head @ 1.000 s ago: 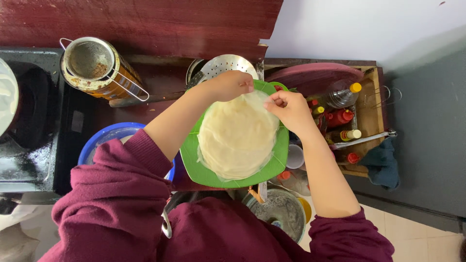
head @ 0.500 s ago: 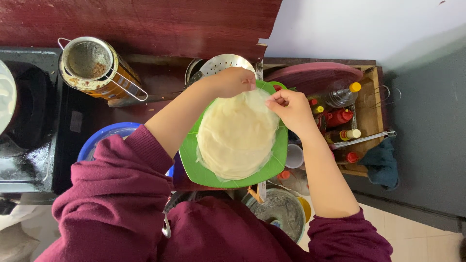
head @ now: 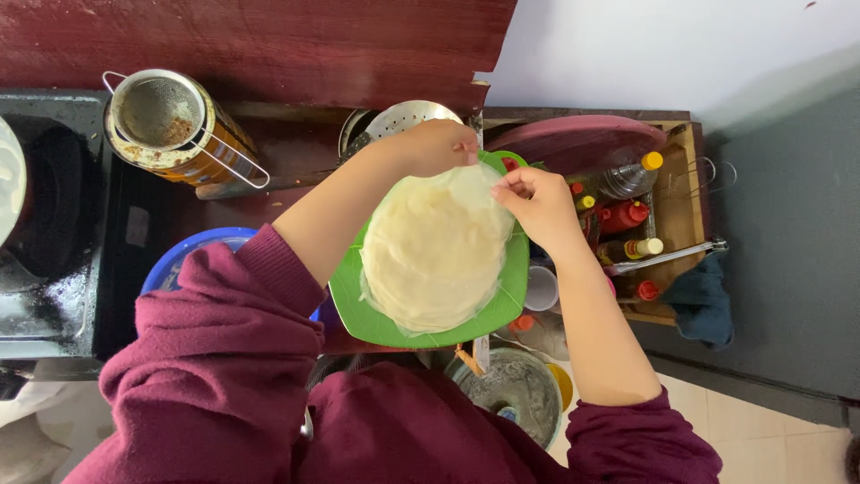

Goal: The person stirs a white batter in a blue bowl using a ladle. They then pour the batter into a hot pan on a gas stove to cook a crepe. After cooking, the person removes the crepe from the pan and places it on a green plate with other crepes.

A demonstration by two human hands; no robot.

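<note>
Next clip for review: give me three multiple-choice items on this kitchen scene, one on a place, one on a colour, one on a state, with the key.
1. Where does the round stack of thin pale wrappers lie?
A. on the green plastic plate
B. in the metal mesh strainer
C. on the floor

2. What colour are the person's sleeves?
A. white
B. maroon
C. yellow

3. What are the hands doing?
A. resting flat on the dark stove
B. holding a bottle
C. pinching the wrappers' far edge

Key: 1 A, the green rim shows all round the stack. 2 B, both sleeves are maroon. 3 C, the left hand and right hand have fingertips closed on the thin top edge.
</note>
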